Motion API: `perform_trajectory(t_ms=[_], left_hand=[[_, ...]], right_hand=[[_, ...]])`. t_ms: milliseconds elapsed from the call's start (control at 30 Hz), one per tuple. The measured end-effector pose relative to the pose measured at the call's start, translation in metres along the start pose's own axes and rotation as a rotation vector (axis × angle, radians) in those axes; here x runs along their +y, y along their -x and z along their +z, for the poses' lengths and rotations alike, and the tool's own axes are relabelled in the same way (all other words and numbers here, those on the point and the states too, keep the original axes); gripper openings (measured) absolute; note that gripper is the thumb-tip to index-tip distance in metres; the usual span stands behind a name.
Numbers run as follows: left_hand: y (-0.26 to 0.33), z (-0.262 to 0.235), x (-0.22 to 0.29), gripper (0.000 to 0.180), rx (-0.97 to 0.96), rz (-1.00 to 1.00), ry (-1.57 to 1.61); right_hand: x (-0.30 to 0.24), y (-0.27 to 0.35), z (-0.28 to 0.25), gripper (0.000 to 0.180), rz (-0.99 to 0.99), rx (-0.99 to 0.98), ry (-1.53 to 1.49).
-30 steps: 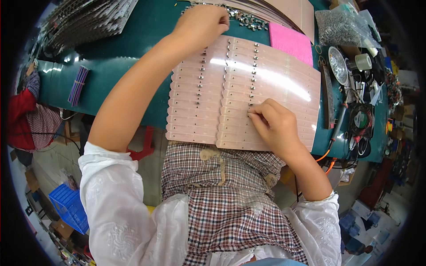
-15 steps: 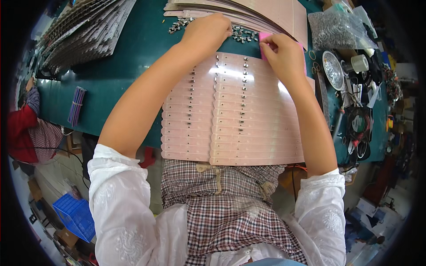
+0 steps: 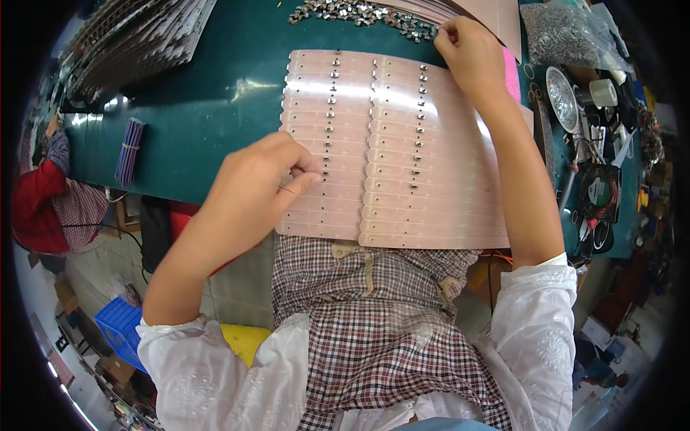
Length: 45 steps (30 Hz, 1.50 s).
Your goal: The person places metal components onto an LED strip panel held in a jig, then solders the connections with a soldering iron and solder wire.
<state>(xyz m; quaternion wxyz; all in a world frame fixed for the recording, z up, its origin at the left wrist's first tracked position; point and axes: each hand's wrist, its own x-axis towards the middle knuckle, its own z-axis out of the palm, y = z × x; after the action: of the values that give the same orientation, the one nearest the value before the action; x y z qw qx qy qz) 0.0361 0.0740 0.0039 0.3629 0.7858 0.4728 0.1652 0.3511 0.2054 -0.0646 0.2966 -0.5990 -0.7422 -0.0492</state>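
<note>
Pale pink strips with scalloped ends lie overlapped in two side-by-side sheets (image 3: 445,179) at the table's near edge. Small metal clips (image 3: 420,130) sit in a column down each sheet, with bare holes below them. My left hand (image 3: 262,176) is over the left sheet, thumb and forefinger pinched beside its lowest clip. Whether they hold a clip is hidden. Beyond the sheets lies a pile of loose metal clips (image 3: 359,13). At its right end is my right hand (image 3: 471,57), its fingertips closed together; what is between them, if anything, cannot be made out.
A stack of grey strips (image 3: 154,43) stands far left, near a banded purple bundle (image 3: 129,151). More pink strips (image 3: 496,18) lie at the back, with a pink block (image 3: 511,72) beside my right forearm. A bag of metal parts (image 3: 560,36), a metal dish (image 3: 561,99) and tools crowd the right.
My left hand has come from the clip pile back to the left sheet's clip column. The right hand has moved from the pink block to the pile's right end. The whole view has shifted.
</note>
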Motion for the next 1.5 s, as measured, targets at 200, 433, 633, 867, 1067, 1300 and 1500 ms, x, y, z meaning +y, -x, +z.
perform_trajectory(t_ms=[200,433,633,867,1067,1300,1500], left_hand=[[0.012,0.023,-0.009,0.011,0.047,-0.057,0.042],[0.011,0.033,-0.02,0.012,0.07,-0.058,-0.005],[0.01,0.034,-0.022,0.012,0.11,0.023,-0.072],[0.011,0.038,-0.023,0.011,0.121,0.055,-0.171],[0.013,0.042,-0.021,0.011,0.164,0.144,-0.227],[0.016,0.049,-0.023,0.013,0.208,0.259,-0.394],[0.017,0.05,-0.024,0.013,0.245,0.289,-0.382]], right_hand=[[-0.037,0.017,-0.045,0.019,0.243,-0.059,-0.37],[-0.048,0.063,-0.089,0.021,0.487,-0.192,-0.741],[-0.061,0.095,-0.108,0.019,0.551,-0.245,-0.804],[-0.063,0.121,-0.113,0.017,0.541,-0.269,-0.809],[-0.076,0.139,-0.112,0.011,0.682,-0.326,-0.886],[-0.088,0.15,-0.1,0.008,0.365,-0.417,-0.603],[-0.096,0.148,-0.097,0.007,0.233,-0.429,-0.491]])
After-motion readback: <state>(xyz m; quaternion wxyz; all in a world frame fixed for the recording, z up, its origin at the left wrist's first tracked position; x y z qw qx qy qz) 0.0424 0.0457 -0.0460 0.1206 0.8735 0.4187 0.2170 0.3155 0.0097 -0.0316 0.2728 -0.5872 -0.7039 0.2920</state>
